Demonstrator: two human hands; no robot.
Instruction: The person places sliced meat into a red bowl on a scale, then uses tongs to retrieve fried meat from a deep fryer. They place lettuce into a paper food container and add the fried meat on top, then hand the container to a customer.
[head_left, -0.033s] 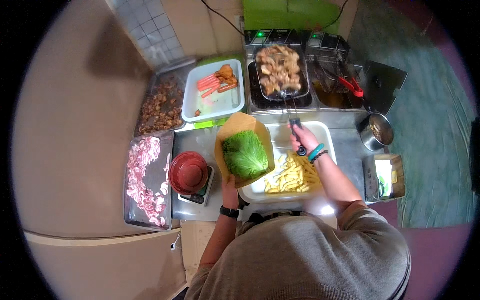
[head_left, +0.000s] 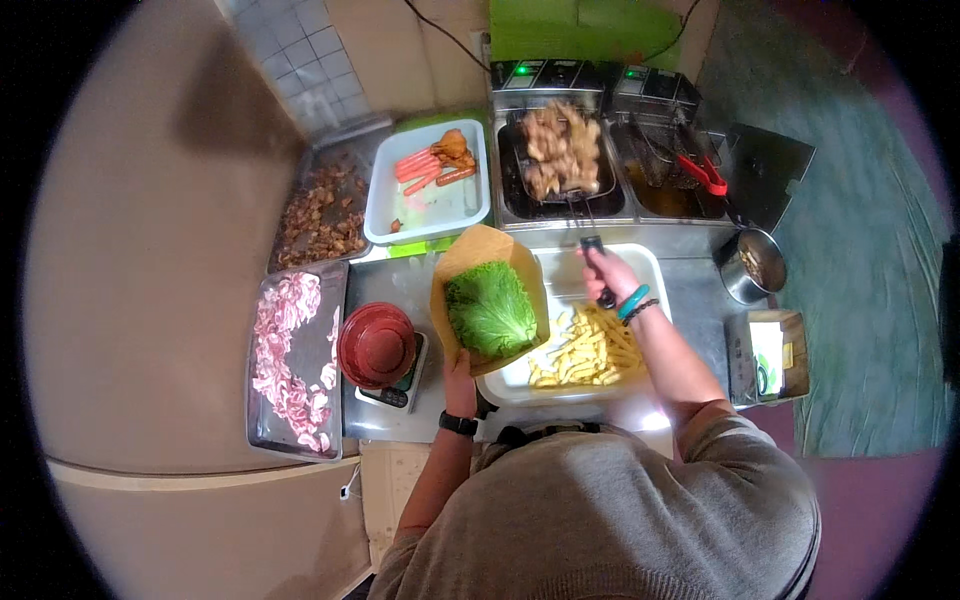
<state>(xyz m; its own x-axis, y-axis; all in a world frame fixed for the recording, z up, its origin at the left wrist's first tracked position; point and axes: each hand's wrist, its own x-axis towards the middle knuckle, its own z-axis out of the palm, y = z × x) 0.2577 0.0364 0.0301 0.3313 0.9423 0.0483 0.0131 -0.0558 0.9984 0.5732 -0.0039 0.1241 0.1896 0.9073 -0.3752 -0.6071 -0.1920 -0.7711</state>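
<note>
My left hand (head_left: 459,385) grips the near edge of an open brown paper food box (head_left: 483,243). A green lettuce leaf (head_left: 490,308) lines the box, which is tilted above the left part of a white tray (head_left: 652,270). My right hand (head_left: 614,274) is closed around the black handle (head_left: 592,246) of a wire fry basket. Pale brown fried meat pieces (head_left: 562,152) sit in that basket, over the left well of the fryer (head_left: 515,208). Yellow fries (head_left: 585,350) lie in the white tray below my right hand.
A red bowl (head_left: 376,345) stands on a scale (head_left: 398,396). Left are trays of raw sliced meat (head_left: 290,375) and browned pieces (head_left: 325,215). Another white tray (head_left: 385,215) holds sausages (head_left: 420,165). Red-handled tongs (head_left: 703,175) rest by the right fryer well; a metal pot (head_left: 743,285) stands right.
The meat pieces have shifted in the basket, and the basket has dipped or moved slightly. My left hand and the lettuce-lined box have hardly moved.
</note>
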